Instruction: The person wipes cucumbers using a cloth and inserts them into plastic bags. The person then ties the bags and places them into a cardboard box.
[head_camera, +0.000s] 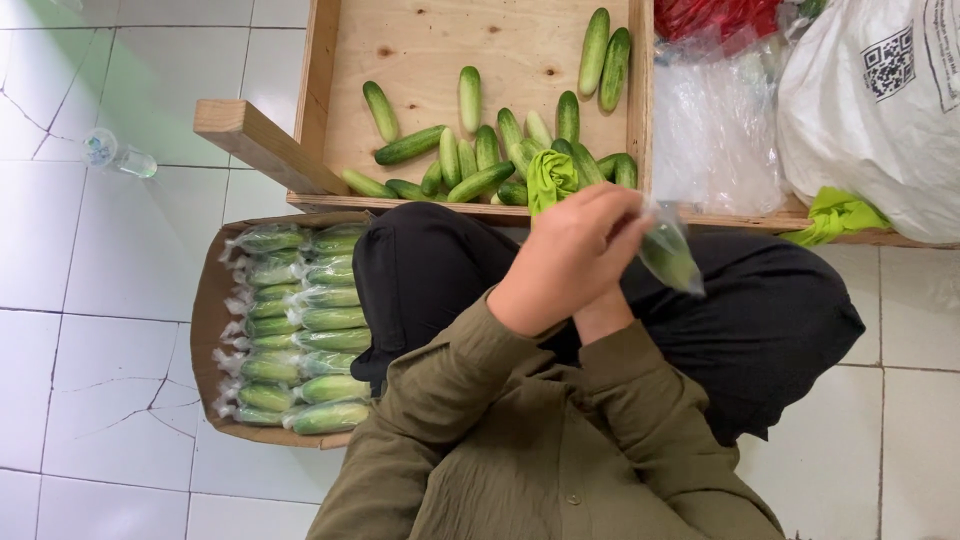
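1. Both hands meet over my lap: my left hand (565, 262) lies on top, fingers curled around the top of a clear bag with a cucumber (668, 255) in it; my right hand (603, 312) is mostly hidden beneath it, so I cannot tell its grip.
2. That bagged cucumber hangs tilted above my right knee, just short of the near rim of the wooden tray (330, 90).
3. To my left, touching my leg, a cardboard box (203, 330) holds two packed rows of bagged cucumbers (300, 330); white tiled floor (100, 300) lies open beyond it.
4. Farther off, the tray holds loose cucumbers (480, 150), bunched at its near edge, its far boards bare.
5. To the right lie clear plastic bags (715, 130) and a white sack (880, 110).
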